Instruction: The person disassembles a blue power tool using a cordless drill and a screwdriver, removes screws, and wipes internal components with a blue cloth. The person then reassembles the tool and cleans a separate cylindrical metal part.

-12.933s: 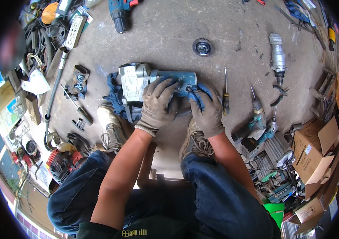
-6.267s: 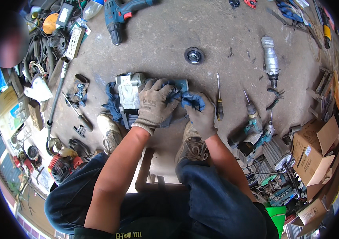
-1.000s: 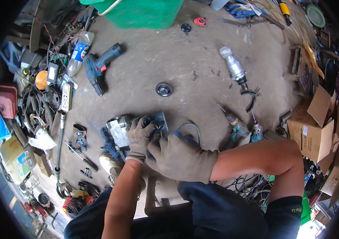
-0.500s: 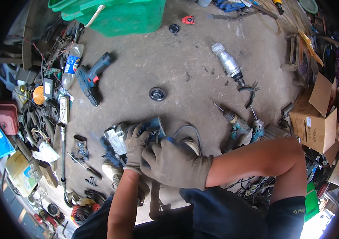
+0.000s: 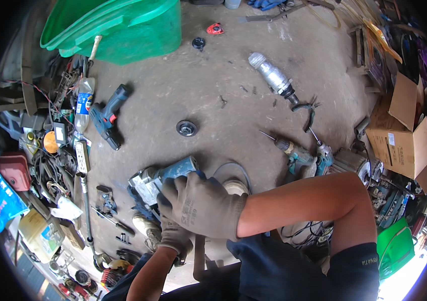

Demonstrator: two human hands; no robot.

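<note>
A blue-and-silver power-tool body [image 5: 166, 175] lies slantwise on the grey-brown floor [image 5: 148, 125].
Its blocky, scuffed silver metal housing [image 5: 146, 187] sits at the left end; from it a smooth blue cylindrical barrel [image 5: 178, 168] runs toward the upper right, ending in a rounded edge. The near side is hidden behind the grey-gloved right hand [image 5: 201, 203], so the lower parts cannot be made out.

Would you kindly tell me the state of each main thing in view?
Blue-and-silver power tool: on the floor, partly hidden by the hands.
Right hand: gloved, overlapping the left in view; grip hidden.
Left hand: gloved, partly hidden; grip unclear.
Dark gear: lying flat.
Blue cordless drill: lying down.
Cardboard box: flaps open.
Large green bin: open-topped.
</note>
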